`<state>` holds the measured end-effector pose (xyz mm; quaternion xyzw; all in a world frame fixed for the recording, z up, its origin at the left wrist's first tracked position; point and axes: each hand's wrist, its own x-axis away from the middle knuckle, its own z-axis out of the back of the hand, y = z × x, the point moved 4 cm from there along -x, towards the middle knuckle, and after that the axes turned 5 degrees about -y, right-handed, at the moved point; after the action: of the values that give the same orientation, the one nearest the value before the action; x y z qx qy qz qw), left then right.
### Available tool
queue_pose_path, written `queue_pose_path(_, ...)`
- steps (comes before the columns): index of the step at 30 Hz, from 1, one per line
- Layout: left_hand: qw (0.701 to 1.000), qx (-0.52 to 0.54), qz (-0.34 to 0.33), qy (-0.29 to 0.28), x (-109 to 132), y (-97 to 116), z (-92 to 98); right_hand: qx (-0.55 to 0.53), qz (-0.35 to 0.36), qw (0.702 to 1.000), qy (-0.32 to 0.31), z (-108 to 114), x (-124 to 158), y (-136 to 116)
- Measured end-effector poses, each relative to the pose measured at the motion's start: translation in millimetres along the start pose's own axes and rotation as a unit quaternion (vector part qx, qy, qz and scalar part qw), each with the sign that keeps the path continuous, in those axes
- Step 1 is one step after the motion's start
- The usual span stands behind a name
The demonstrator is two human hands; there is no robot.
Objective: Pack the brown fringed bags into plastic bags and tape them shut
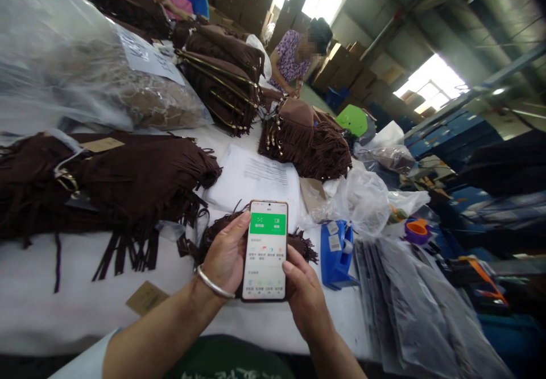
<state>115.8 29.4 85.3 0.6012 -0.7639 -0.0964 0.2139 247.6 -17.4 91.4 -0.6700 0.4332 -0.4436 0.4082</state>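
Observation:
A smartphone [265, 259] is held upright above the table's near edge, its lit screen showing a green banner over rows of small icons. My left hand [228, 254], with a silver bangle at the wrist, grips its left side, thumb along the edge. My right hand [305, 288] closes on the right side, thumb at the screen's edge. Behind the phone lies a dark brown fringed piece [217, 231], partly hidden by it and my left hand. A blue tape dispenser [335, 262] stands to the right of my right hand.
Brown fringed bags [140, 168] lie left, more [307, 140] farther back. A plastic-wrapped bundle [157, 100], white printed sheets [256, 177], a brown card [146, 297], clear plastic bags [362, 191] and grey sleeves [409, 305] share the white table [183, 333]. Two people work across it.

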Motion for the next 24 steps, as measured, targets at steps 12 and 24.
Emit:
queue_pose_path(12,1.000,0.009,0.009,0.004,-1.6,-0.5,-0.6,0.024,-0.012,0.999,-0.030,-10.4,-0.2,-14.5)
queue_pose_path(24,0.998,0.015,0.057,0.028,0.6,-3.1,9.0,-0.065,-0.006,0.997,-0.028,-12.9,0.3,-1.1)
